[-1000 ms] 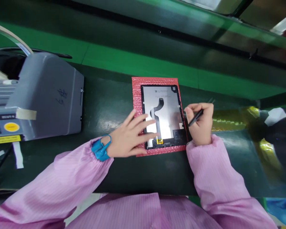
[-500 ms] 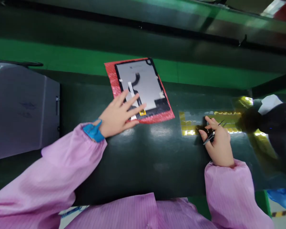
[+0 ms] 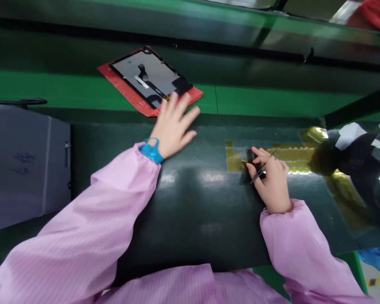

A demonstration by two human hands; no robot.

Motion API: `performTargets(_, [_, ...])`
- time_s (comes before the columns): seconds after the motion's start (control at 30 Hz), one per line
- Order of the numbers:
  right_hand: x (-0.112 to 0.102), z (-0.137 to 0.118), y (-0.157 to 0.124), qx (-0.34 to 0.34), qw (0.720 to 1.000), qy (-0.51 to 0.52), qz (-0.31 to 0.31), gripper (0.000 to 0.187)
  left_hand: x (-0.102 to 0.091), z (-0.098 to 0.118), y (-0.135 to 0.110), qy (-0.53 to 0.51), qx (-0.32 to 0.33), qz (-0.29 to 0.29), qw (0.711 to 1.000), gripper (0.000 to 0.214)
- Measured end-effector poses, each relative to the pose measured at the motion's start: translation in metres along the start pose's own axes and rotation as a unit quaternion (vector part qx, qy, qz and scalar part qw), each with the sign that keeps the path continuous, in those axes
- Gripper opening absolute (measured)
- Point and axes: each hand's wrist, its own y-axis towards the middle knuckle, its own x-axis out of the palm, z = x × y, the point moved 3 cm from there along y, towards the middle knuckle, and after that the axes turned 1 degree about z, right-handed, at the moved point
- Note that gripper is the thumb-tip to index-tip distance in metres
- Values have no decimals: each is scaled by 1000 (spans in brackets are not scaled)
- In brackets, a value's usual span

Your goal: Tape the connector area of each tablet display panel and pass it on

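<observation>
A tablet back panel (image 3: 148,78) lies on a red bubble-wrap sheet (image 3: 123,86) on the green strip at the far side of the bench. My left hand (image 3: 174,124) is stretched out flat with fingers spread, its fingertips at the near corner of the red sheet. My right hand (image 3: 270,177) rests on the dark mat to the right, fingers closed around black tweezers (image 3: 261,169). The tweezers lie over a clear sheet with yellow tape strips (image 3: 281,158).
A grey machine housing (image 3: 25,160) stands at the left. A dark glossy object with white patches (image 3: 361,160) sits at the far right. The dark green mat (image 3: 205,198) lies between my hands. A shelf edge (image 3: 240,25) runs along the back.
My left hand has pushed the red sheet with the panel away onto the green strip, turning it. My right hand moved from the panel's right edge to the yellow tape sheet, still holding the tweezers.
</observation>
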Motion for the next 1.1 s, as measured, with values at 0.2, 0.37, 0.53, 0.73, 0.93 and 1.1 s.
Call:
performTargets(0.2, [14,-20,16,83,941,326,26,43,21,90,-62,-53,205,-138,968,50])
performTargets(0.37, [18,-15,25,166,920,354,41,33,23,96,-66,-55,217,-147,964,52])
performTargets(0.53, [17,-15,31,188,932,307,30,33,26,98,-62,-54,221,-156,961,53])
performTargets(0.73, [22,-17,39,213,936,279,14,37,30,102,-60,-52,202,-154,966,57])
performTargets(0.93, [22,-20,44,208,944,257,-11,33,30,105,-57,-49,194,-153,968,54])
performTargets(1.1, [24,-22,44,195,939,282,22,33,32,102,-58,-79,201,-130,968,57])
